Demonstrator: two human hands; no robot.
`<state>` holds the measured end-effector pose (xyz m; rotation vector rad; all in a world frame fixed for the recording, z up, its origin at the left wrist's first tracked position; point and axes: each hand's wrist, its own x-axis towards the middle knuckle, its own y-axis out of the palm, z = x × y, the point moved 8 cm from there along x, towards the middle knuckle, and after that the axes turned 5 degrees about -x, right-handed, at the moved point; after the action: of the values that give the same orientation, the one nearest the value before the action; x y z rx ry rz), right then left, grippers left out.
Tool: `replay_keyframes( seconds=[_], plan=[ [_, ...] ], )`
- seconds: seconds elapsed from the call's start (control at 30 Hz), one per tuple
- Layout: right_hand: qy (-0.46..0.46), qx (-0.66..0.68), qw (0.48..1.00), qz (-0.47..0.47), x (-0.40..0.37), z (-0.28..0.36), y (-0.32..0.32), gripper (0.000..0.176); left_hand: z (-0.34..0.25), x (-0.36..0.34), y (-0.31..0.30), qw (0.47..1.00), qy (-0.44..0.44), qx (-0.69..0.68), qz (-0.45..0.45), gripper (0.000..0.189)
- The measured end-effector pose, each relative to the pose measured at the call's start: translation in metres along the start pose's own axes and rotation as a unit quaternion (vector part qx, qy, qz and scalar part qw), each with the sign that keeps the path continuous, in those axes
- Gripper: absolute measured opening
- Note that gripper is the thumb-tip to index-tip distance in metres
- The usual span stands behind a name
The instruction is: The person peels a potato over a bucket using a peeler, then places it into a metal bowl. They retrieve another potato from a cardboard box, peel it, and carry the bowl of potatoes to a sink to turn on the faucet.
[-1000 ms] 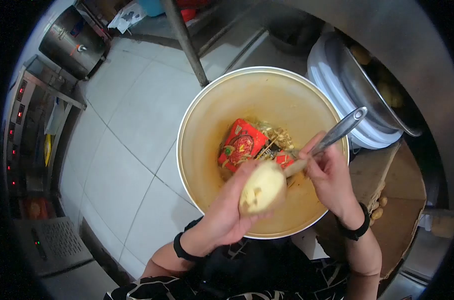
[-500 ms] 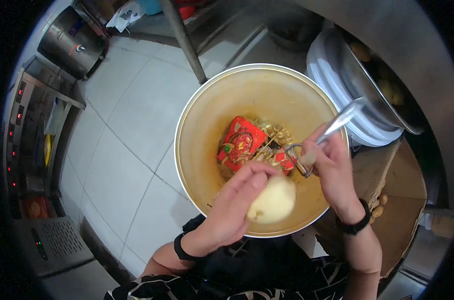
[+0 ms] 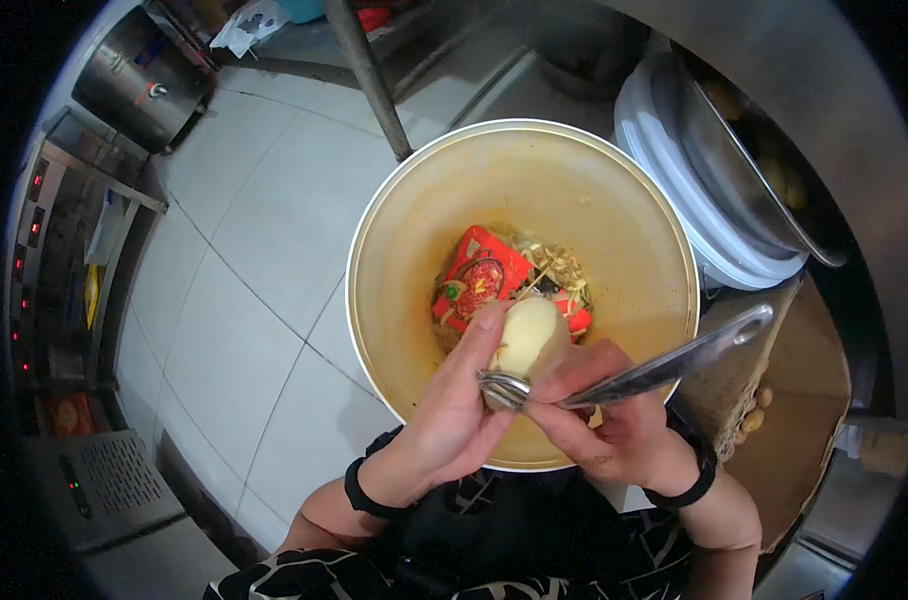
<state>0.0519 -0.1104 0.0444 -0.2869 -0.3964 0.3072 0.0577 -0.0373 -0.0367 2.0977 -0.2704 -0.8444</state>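
Above a large round bin (image 3: 404, 370), my left hand (image 3: 444, 415) is closed around a pale, mostly peeled potato (image 3: 530, 335). My right hand (image 3: 614, 420) grips a metal peeler (image 3: 664, 372), whose looped head touches the lower part of the potato. The peeler's handle points up and to the right. Down inside the bin lie a red packet (image 3: 479, 275) and a heap of peelings (image 3: 554, 262). Part of the potato's underside is hidden by the fingers and the peeler.
Right of the bin stand white lids or basins (image 3: 664, 190) and a metal bowl (image 3: 744, 160). Below them is a cardboard box (image 3: 794, 420) with small potatoes (image 3: 756, 410). A metal table leg (image 3: 369, 85) rises behind; a steel container (image 3: 139, 80) stands at upper left.
My right hand has moved down and left, bringing the peeler onto the potato. The potato has shifted slightly up and is now upright between both hands.
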Motion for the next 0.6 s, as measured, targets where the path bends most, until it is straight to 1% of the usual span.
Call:
replay_keyframes(
  seconds=[0.03,0.07,0.1,0.13,0.17,0.23,0.27,0.3,0.37,0.4,0.43,0.47,0.5,0.53,0.57,0.6],
  plan=[
    [0.002,0.001,1.000,-0.001,0.000,-0.001,-0.002,0.017,-0.002,0.000,0.001,1.000,0.011,0.007,0.009,0.040],
    [0.065,0.091,0.993,-0.035,0.001,-0.011,-0.009,0.017,-0.003,-0.001,0.002,0.999,0.023,0.014,0.019,0.039],
    [0.127,0.180,0.973,-0.067,0.001,-0.022,-0.014,0.016,-0.002,0.000,0.000,0.999,0.022,0.014,0.019,0.039],
    [0.148,0.249,0.952,-0.096,0.001,-0.026,-0.016,0.013,-0.002,0.001,-0.001,0.999,0.027,0.030,0.025,0.038],
    [0.148,0.248,0.953,-0.096,0.003,-0.026,-0.017,0.013,-0.002,0.002,-0.001,0.998,0.032,0.045,0.033,0.037],
    [0.209,0.223,0.940,-0.149,0.003,-0.038,-0.030,0.009,-0.004,-0.002,0.002,0.997,0.022,0.062,0.029,0.036],
    [0.219,0.108,0.956,-0.163,0.003,-0.053,-0.046,0.006,-0.004,-0.004,0.004,0.996,0.012,0.080,0.025,0.036],
    [0.216,0.108,0.956,-0.166,-0.004,-0.066,-0.050,0.006,-0.004,-0.006,0.008,0.996,0.012,0.084,0.028,0.036],
    [0.289,0.081,0.949,-0.098,-0.013,-0.093,-0.041,0.005,0.000,-0.012,0.007,0.999,-0.012,0.042,-0.011,0.037],
    [0.227,-0.044,0.968,-0.101,-0.003,-0.067,-0.044,0.005,-0.002,-0.010,0.002,0.999,-0.011,0.041,-0.014,0.037],
    [0.229,-0.041,0.968,-0.098,-0.002,-0.062,-0.043,0.005,-0.002,-0.006,0.000,0.999,-0.015,0.025,0.014,0.038],
    [0.187,-0.078,0.972,-0.121,0.001,-0.053,-0.049,0.005,-0.003,-0.003,0.001,0.999,-0.018,0.012,0.046,0.039],
    [0.142,-0.117,0.972,-0.144,0.006,-0.043,-0.055,0.006,-0.006,-0.002,0.002,0.999,-0.015,0.012,0.048,0.039],
    [0.108,0.002,0.976,-0.189,0.003,-0.037,-0.057,0.008,-0.006,-0.003,0.001,0.999,-0.014,0.006,0.037,0.041],
    [0.109,0.002,0.977,-0.186,0.002,-0.031,-0.052,0.008,-0.006,-0.003,-0.001,1.000,-0.015,-0.001,0.025,0.042],
    [0.106,0.070,0.979,-0.162,0.003,-0.024,-0.041,0.010,-0.005,-0.003,-0.001,1.000,-0.015,-0.002,0.025,0.042]
  ],
)
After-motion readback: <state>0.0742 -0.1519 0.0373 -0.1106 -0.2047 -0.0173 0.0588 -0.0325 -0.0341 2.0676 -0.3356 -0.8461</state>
